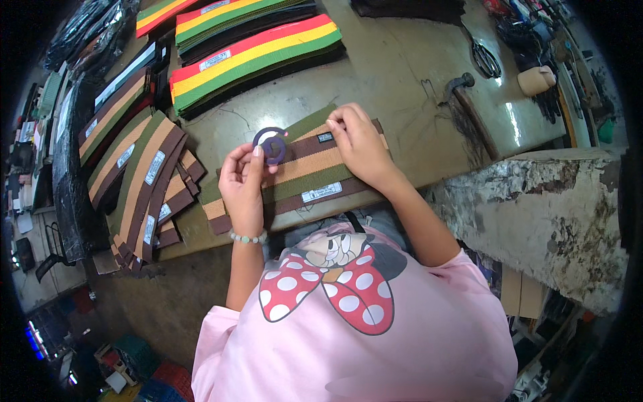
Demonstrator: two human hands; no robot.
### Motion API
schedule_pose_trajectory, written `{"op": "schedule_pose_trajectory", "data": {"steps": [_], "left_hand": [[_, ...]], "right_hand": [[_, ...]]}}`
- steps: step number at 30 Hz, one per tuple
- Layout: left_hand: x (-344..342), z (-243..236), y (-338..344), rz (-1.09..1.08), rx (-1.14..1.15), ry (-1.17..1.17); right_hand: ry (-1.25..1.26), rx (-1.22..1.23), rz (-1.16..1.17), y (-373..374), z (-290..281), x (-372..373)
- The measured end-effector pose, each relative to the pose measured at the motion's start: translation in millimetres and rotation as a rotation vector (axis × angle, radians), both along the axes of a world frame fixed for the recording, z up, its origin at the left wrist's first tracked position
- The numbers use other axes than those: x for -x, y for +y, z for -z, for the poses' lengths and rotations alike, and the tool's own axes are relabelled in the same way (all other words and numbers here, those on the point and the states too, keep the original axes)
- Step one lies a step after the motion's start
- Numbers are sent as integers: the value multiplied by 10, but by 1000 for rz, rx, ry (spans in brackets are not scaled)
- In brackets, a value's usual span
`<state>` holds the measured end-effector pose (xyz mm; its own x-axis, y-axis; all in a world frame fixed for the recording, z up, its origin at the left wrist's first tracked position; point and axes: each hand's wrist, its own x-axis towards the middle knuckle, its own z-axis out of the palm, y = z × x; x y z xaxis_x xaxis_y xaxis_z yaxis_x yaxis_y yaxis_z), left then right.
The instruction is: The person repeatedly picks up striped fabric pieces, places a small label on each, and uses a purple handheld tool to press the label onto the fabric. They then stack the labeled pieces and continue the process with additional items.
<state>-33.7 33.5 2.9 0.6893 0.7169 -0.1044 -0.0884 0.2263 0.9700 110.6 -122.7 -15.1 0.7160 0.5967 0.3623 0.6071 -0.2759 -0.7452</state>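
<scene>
Striped woven strips [301,164] in brown, tan and green lie in front of me, with a white label near the lower edge and a small dark label [325,137] near the upper one. My left hand [244,184] is closed above their left part. It grips what look like small scissors [271,144] by dark purple loops; no blades show. My right hand [358,144] rests over the right part of the strips. Its thumb and forefinger are pinched together at the upper edge, beside the dark label.
Fanned striped strips [144,174] lie to the left. Stacks of red, yellow and green strips [258,60] stand farther back on the table [395,74]. Black-handled scissors [485,60] and a hammer-like metal tool [462,84] lie at right, near a worn block [529,214].
</scene>
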Motion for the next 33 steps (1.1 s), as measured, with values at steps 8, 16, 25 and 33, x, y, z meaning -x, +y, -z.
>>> {"op": "schedule_pose_trajectory", "data": {"steps": [8,16,25,33], "left_hand": [[-256,-62,-25,222,-111,270],[-292,-56,-54,160,-158,269],[-319,-50,-68,165,-207,295],[-385,-122,-123,141,-137,214]], "right_hand": [[108,-33,-13,-19,-15,-44],[85,-40,2,-21,-35,-4],[86,-74,-13,-25,-35,16],[521,-394,-144,-25,61,-34]]}}
